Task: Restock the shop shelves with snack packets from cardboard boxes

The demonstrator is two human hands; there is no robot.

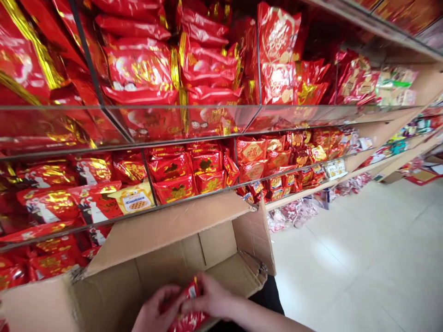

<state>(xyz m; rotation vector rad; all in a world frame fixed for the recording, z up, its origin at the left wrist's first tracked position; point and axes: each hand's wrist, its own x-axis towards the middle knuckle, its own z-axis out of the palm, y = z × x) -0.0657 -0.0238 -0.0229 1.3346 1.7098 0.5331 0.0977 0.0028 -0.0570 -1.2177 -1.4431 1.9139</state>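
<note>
While your left hand (157,308) curls its fingers around the left side of a red snack packet (191,317), your right hand (212,297) pinches the packet's upper right side between thumb and bent fingers. Blur hides the left fingertips, so you cannot tell how closely they press together. The packet sits at six o'clock in your view, tilted, over the near side of an open cardboard box (173,256). The box lies from six to eight o'clock, its long far flap (173,226) leaning up toward the shelves. A yellow Cookies packet (134,198) stands at eight o'clock on the shelf, just beyond that flap, beside red-and-gold packets (97,203). Stacks of red packets (140,64) fill the upper shelf at eleven o'clock, behind a clear shelf guard (207,121). At four o'clock you see the pale tiled floor (346,258), with pink-and-white bags (294,214) under the lowest shelf at three o'clock.
</note>
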